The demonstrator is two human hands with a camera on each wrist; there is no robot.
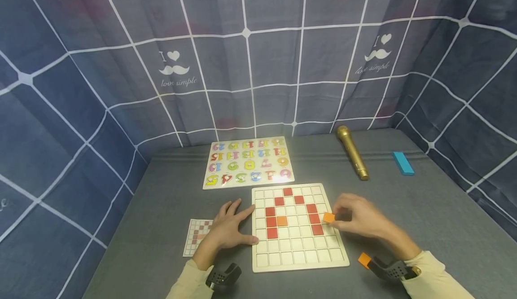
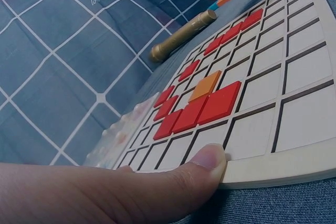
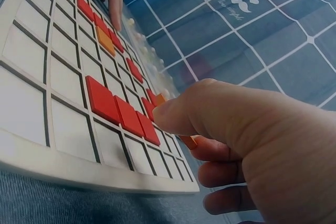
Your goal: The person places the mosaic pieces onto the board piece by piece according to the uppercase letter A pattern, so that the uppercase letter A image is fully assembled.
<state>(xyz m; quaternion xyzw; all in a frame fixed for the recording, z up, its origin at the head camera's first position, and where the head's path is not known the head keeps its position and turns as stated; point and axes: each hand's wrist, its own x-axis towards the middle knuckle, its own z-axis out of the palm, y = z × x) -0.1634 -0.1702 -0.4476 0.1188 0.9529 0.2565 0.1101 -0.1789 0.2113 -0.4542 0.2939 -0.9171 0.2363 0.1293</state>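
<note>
A pale wooden grid board [image 1: 284, 258] lies in front of me. Red tiles [image 1: 270, 222] form an arch in its cells, and one orange tile [image 1: 281, 221] sits inside on the left. With fingers spread, my left hand [image 1: 229, 228] steadies the board's left edge; the left wrist view shows its thumb [image 2: 207, 163] on the rim. My right hand [image 1: 360, 217] pinches a second orange tile [image 1: 329, 217] over the board's right edge. Another orange tile [image 1: 364, 260] lies on the table near my right wrist, partly hidden by the wrist strap. A small pattern card [image 1: 191, 241] is partly covered by my left hand.
Behind the grid board lies a number puzzle board [image 1: 246, 160] with colourful numerals. A gold microphone [image 1: 352, 153] and a blue block [image 1: 403, 163] lie at the back right. A grid-patterned curtain [image 1: 270, 61] closes off the back and sides.
</note>
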